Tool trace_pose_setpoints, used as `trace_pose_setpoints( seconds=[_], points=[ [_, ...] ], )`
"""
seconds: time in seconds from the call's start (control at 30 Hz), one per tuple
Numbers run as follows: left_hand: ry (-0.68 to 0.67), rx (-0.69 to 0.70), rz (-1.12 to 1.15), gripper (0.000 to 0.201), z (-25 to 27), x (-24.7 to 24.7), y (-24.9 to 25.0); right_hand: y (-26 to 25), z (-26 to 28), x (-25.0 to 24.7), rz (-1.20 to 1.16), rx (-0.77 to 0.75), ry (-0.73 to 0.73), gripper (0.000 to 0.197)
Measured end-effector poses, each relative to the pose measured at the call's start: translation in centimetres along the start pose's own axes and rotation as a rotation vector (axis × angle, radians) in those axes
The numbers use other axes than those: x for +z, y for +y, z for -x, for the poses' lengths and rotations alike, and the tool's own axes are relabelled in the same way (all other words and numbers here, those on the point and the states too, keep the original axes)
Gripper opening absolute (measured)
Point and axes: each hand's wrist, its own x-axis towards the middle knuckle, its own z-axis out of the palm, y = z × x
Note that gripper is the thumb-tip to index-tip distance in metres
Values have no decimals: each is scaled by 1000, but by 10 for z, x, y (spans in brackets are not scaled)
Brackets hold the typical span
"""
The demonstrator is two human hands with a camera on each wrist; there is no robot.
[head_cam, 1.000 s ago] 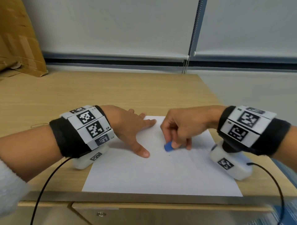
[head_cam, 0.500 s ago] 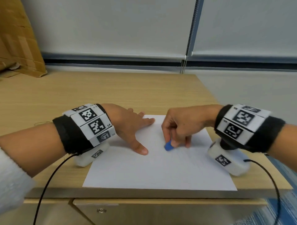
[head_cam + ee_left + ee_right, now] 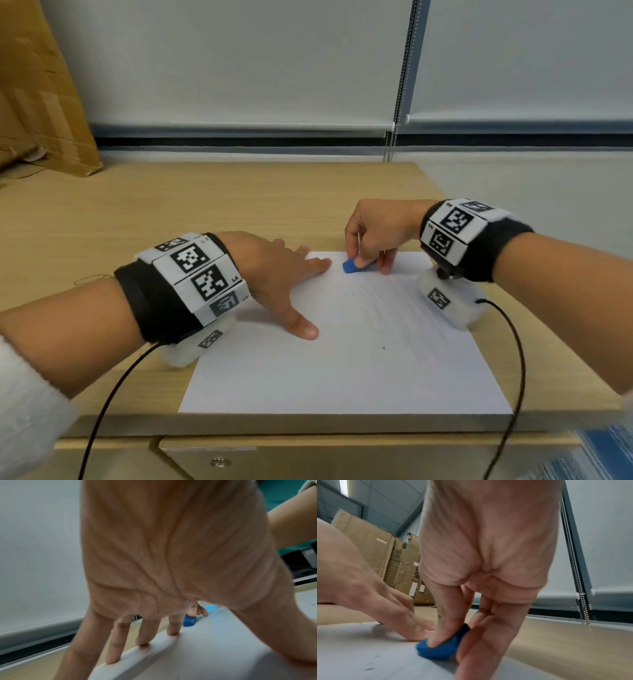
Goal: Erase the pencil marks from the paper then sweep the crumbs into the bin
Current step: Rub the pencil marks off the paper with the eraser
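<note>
Desk [image 3: 205,205] under both hands. Paper [image 3: 342,370] lies flat on it, pinned at its left edge by left hand [image 3: 274,270], fingers spread straight, likely so the sheet won't slide. Right hand [image 3: 376,233], just beside the left fingertips, pinches blue eraser [image 3: 350,265] pressed to the paper's far edge. Small dark crumbs [image 3: 383,348] sit nearer the body. No bin visible.
</note>
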Motion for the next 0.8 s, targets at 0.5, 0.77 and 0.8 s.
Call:
trace_pose_setpoints(
  seconds=[0.5, 0.77, 0.8],
  points=[
    [-16, 5, 19, 115, -3, 2, -3, 2, 1, 6, 14, -49, -158, 6],
    [-11, 9, 21, 115, -3, 2, -3, 2, -8, 4, -21, -30, 1, 5],
    [-11, 9, 24, 115, -4, 2, -3, 3, -8, 5, -17, -42, -34, 6]
  ],
)
